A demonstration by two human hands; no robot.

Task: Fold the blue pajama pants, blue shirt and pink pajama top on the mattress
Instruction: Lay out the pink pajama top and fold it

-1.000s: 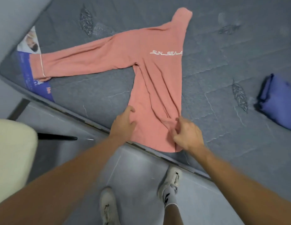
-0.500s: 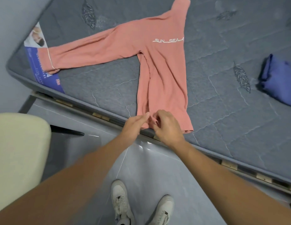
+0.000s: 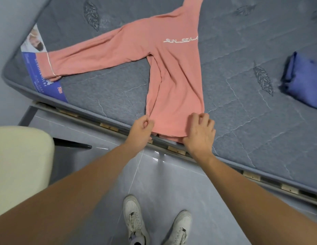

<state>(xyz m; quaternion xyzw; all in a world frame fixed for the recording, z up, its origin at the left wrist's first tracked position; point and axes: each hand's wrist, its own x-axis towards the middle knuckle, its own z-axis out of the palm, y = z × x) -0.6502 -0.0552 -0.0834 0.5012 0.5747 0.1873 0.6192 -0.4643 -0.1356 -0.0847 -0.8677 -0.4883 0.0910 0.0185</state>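
You stand at the edge of one grey mattress point(image 3: 242, 106) holding one pink pajama top point(image 3: 173, 71), already folded in half lengthwise, and one folded blue garment point(image 3: 302, 80) well to its right. The top's long axis runs from the hem at your hands straight away to the neck, its single visible sleeve stretching left. Your left hand point(image 3: 142, 129) pinches the hem's left corner; your right hand point(image 3: 200, 133) seems to grip the right corner, thumb hidden.

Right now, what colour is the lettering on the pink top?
White, on the pink top; the head view shows the lettering clearly.
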